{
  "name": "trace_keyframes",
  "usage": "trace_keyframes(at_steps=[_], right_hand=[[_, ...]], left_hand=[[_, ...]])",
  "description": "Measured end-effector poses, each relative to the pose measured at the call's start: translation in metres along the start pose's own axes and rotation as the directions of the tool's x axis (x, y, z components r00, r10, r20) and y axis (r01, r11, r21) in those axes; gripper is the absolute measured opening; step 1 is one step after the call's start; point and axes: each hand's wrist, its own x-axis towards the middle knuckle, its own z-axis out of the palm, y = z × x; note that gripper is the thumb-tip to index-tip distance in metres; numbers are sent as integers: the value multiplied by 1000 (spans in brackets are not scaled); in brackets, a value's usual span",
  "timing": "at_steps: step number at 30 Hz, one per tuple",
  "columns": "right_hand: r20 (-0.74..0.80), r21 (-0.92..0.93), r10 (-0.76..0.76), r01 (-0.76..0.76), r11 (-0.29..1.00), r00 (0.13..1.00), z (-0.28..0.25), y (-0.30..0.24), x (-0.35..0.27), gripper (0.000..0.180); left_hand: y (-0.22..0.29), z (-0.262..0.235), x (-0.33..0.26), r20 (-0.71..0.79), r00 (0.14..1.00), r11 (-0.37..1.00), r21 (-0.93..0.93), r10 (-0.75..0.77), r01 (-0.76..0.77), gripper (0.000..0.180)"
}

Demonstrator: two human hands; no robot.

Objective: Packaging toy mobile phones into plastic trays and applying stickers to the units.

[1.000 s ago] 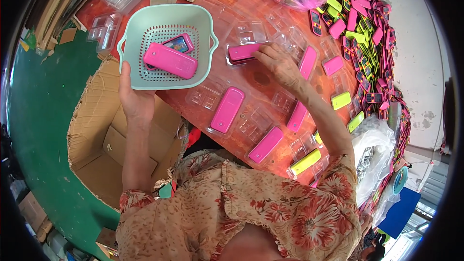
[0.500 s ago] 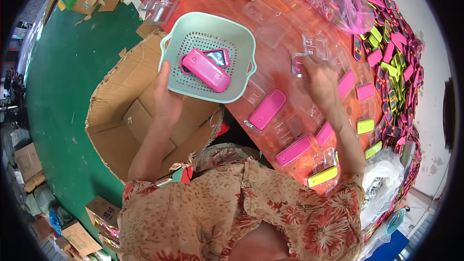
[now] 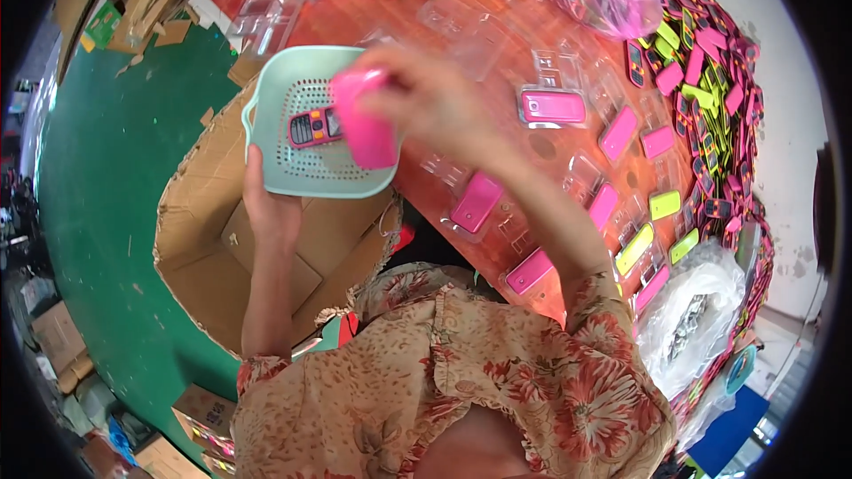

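Fingers of the right hand (image 3: 430, 106), blurred, are clamped on a pink toy phone (image 3: 368, 137) over the three o'clock side of a pale green colander basket (image 3: 324, 183); the blur hides the exact fingertip contacts. Head view, clock taken from its centre: basket at ten, with a second pink toy phone with keypad (image 3: 306, 129) lying face up on its perforated floor. At the basket's eight o'clock corner the left hand (image 3: 273, 213) is closed on it, thumb up along the wall, other fingers hidden beneath; the grip presumably steadies the basket, which juts past the red table (image 3: 306, 22) above an open cardboard box (image 3: 200, 235). Between one and two, a clear blister tray (image 3: 581, 93) holds a pink toy phone back up; similar trays run towards four, apparently spread so each is within reach. At two lies a heap of pink and lime toy phones (image 3: 701, 98), probably stacked there as stock.
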Motion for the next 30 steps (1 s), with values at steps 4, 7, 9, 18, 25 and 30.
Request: trace_keyframes(at_steps=[4, 7, 9, 18, 25, 30], right_hand=[[-280, 339, 336, -235, 911, 899, -64, -5, 2, 16], [-275, 340, 369, -269, 901, 888, -76, 34, -5, 15], [-263, 338, 403, -308, 890, 877, -76, 42, -10, 15], [-107, 126, 317, -303, 945, 942, -83, 41, 2, 13], [481, -388, -149, 362, 848, 864, -11, 60, 37, 17], [492, -560, -78, 384, 734, 867, 15, 77, 9, 21]], left_hand=[[8, -11, 10, -70, 996, 998, -22, 61, -62, 53], [5, -11, 18, -39, 997, 997, -48, 66, -68, 52], [1, -3, 22, -5, 997, 994, -73, 77, -78, 51], [1, 12, 30, 24, 997, 976, -208, 72, -66, 50], [39, -2, 24, -144, 967, 960, -160, 208, -230, 48], [35, -13, 28, -179, 963, 967, -114, 203, -226, 48]])
